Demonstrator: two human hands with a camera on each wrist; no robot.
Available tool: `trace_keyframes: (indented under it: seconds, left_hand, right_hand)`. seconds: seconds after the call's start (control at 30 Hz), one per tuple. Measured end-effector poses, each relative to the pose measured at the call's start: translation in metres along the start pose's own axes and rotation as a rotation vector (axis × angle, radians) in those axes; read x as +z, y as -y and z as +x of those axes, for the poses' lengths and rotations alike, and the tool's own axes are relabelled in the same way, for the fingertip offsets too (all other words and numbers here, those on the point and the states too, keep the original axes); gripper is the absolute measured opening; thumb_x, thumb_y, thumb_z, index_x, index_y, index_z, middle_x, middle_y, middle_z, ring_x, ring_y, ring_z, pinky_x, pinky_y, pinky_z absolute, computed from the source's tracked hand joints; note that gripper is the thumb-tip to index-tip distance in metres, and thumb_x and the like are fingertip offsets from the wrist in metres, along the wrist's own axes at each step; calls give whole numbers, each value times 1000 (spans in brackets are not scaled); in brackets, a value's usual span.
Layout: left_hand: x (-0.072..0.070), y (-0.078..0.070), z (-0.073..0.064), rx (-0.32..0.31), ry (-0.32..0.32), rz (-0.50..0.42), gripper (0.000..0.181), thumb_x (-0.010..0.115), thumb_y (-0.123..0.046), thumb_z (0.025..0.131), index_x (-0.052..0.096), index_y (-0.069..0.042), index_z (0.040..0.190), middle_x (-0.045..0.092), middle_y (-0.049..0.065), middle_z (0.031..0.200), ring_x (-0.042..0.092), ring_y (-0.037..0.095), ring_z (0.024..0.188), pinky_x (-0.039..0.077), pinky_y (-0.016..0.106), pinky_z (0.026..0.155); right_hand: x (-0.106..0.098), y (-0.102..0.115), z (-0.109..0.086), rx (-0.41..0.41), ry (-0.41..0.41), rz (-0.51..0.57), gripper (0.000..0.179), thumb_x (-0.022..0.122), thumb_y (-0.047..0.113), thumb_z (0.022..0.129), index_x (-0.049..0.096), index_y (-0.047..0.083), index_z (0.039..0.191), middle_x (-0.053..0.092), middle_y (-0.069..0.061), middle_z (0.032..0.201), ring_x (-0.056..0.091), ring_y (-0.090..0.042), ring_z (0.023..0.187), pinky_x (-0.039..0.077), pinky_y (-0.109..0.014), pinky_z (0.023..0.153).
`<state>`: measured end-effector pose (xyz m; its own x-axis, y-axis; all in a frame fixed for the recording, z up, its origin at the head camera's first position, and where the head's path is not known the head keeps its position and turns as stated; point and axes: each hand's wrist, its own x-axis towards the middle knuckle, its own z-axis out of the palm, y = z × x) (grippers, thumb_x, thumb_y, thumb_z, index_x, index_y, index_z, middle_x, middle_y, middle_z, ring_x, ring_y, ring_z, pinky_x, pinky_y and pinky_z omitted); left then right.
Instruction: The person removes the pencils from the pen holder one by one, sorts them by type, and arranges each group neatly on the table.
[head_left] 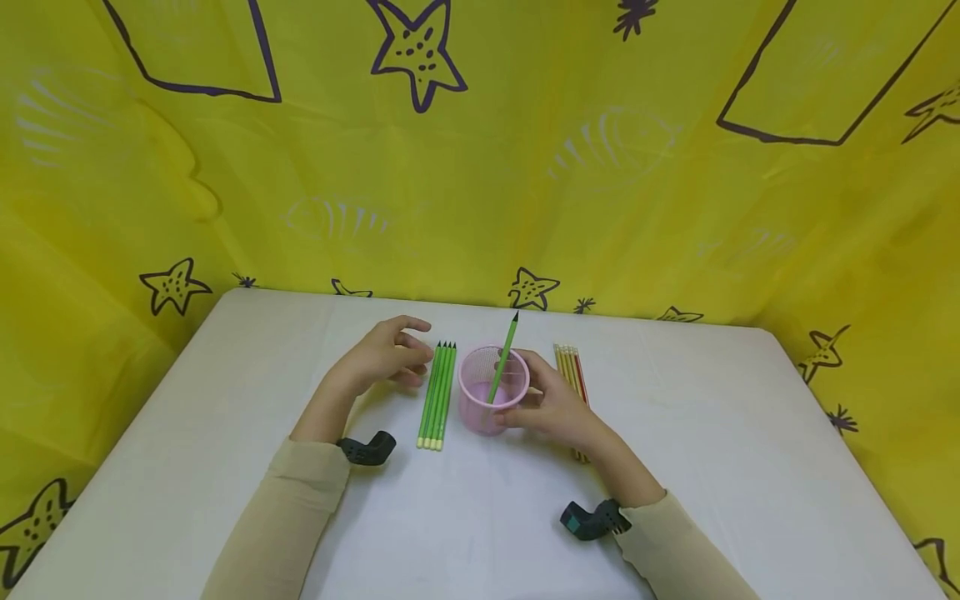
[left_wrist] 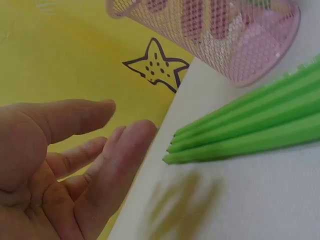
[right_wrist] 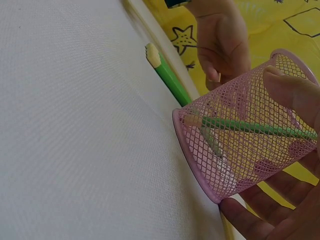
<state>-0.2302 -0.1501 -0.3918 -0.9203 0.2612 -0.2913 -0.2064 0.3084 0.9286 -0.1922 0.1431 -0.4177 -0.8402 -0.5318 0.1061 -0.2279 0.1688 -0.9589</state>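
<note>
My right hand (head_left: 557,406) grips a pink mesh pencil cup (head_left: 477,415) from its right side, thumb near and fingers round the far side. Inside the cup leans a green pencil (head_left: 506,346), its dark tip up past the rim; its pale end shows low through the mesh in the right wrist view. Left of the cup, several green pencils (head_left: 437,398) lie side by side on the white table, dark tips pointing away. Over their far left side hovers my left hand (head_left: 384,357), fingers loosely bent and thumb apart, with nothing between them in the left wrist view.
Several yellow pencils (head_left: 567,363) with a red one among them lie right of the cup, partly hidden under my right hand and wrist. A white cloth (head_left: 720,433) covers the table. A yellow curtain (head_left: 495,167) with starfish drawings hangs behind and at both sides.
</note>
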Motion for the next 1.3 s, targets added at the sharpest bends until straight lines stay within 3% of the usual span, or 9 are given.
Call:
trace_keyframes:
  seconds: [0.27, 0.47, 0.63, 0.87, 1.0, 1.3]
  left_hand:
    - [8, -13, -3, 160, 63, -131, 48, 64, -11, 98, 47, -6, 143, 58, 29, 125, 64, 38, 103, 60, 40, 86]
    - [17, -26, -9, 246, 93, -283, 42, 60, -11, 100, 49, -8, 140, 64, 13, 119, 65, 28, 104, 56, 40, 95]
    - [27, -33, -12, 259, 90, -367, 39, 57, -10, 101, 48, -6, 138, 63, 7, 113, 64, 27, 103, 54, 43, 98]
    - [41, -34, -8, 234, 93, -533, 36, 57, -11, 101, 49, -7, 135, 60, 7, 112, 64, 21, 101, 53, 41, 99]
    - [45, -34, -8, 235, 82, -579, 36, 56, -11, 101, 48, -6, 136, 59, 8, 114, 64, 22, 104, 54, 38, 98]
    - [50, -38, -6, 239, 14, -512, 42, 60, -15, 100, 47, -6, 139, 60, 12, 121, 56, 40, 124, 53, 40, 100]
  right_hand:
    - [-1, -2, -2, 12, -7, -9, 84, 85, 4, 75, 41, 7, 146, 48, -18, 144, 51, -37, 128, 49, -53, 103]
    - [-2, 0, -3, 15, -8, -2, 85, 85, 3, 75, 40, 6, 147, 48, -19, 145, 51, -37, 128, 48, -53, 103]
    - [-2, 0, -3, 9, 0, 5, 85, 85, 2, 75, 40, 5, 147, 48, -19, 144, 52, -38, 127, 49, -53, 102]
    - [-3, 0, -2, 4, 20, 15, 85, 85, 2, 75, 40, 3, 146, 46, -20, 144, 51, -37, 126, 50, -52, 102]
    - [-3, 2, -3, 7, 32, 24, 85, 85, 1, 75, 39, 2, 147, 45, -22, 145, 51, -38, 127, 50, -52, 101]
    - [-2, 2, -1, -11, 35, 17, 83, 84, 1, 76, 39, 1, 146, 46, -23, 144, 51, -39, 126, 49, -54, 102]
